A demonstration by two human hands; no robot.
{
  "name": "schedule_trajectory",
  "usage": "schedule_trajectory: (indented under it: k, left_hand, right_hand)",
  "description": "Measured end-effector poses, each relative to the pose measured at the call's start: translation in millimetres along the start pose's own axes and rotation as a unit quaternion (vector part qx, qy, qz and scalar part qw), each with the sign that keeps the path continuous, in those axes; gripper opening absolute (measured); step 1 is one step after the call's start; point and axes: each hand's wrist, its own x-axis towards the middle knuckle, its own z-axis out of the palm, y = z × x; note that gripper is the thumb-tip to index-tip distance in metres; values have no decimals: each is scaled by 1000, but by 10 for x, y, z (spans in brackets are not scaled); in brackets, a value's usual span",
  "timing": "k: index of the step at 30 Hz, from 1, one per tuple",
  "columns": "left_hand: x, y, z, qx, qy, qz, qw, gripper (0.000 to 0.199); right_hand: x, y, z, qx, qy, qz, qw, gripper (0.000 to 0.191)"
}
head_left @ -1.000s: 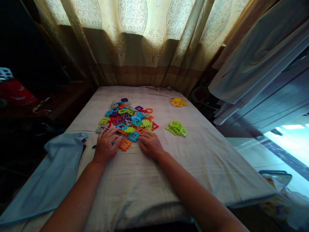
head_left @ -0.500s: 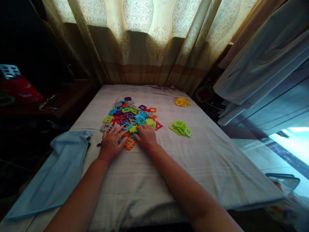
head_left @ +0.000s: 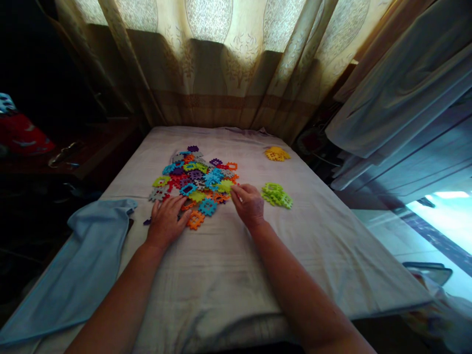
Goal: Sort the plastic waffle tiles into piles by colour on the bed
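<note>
A heap of toothed, interlocking plastic puzzle pieces [head_left: 195,175] in many colours lies spread on the bed sheet. My left hand [head_left: 165,221] rests on the heap's near left edge, fingers stretched out and apart, beside an orange piece [head_left: 195,220]. At the heap's right side my right hand [head_left: 249,204] is closed in a pinch at the right edge of a light green puzzle piece [head_left: 224,186]; its fingertips partly hide the contact. A blue piece [head_left: 207,207] lies between the two hands.
A pile of green pieces [head_left: 276,195] lies right of my right hand. Farther back is a yellow pile [head_left: 277,154]. A light blue cloth [head_left: 88,246] covers the bed's left edge. Curtains [head_left: 221,73] hang behind the bed, and draped fabric [head_left: 398,93] hangs on the right.
My right hand has moved right from the heap's near edge and closed into a pinch, uncovering the blue piece. My left hand stays nearly in place. The view has shifted slightly.
</note>
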Motion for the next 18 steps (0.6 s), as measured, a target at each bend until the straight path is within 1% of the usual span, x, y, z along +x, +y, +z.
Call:
schedule_trajectory:
  k: [3, 6, 8, 9, 11, 13, 18]
  left_hand:
    - [-1, 36, -47, 20, -21, -10, 1000, 43]
    - [0, 57, -75, 36, -36, -14, 999, 43]
    - [1, 58, -78, 38, -38, -17, 998, 44]
    - [2, 57, -77, 38, -37, -19, 998, 44]
    - [3, 54, -74, 39, -35, -22, 998, 43]
    - [3, 53, -72, 39, -34, -24, 998, 43]
    - [-6, 46, -65, 39, -32, -21, 999, 42]
  right_hand:
    - [-52, 477, -264, -32, 79, 58, 995, 27]
    - [-145, 984, -520, -101, 157, 143, 972, 28]
    - [-215, 1245, -632, -140, 177, 204, 953, 29]
    - [-247, 1338, -663, -155, 177, 230, 944, 29]
    - [-296, 1445, -681, -173, 162, 268, 934, 29]
    - [-322, 1471, -659, -182, 141, 286, 930, 30]
    - [-334, 1418, -600, -173, 124, 269, 939, 32]
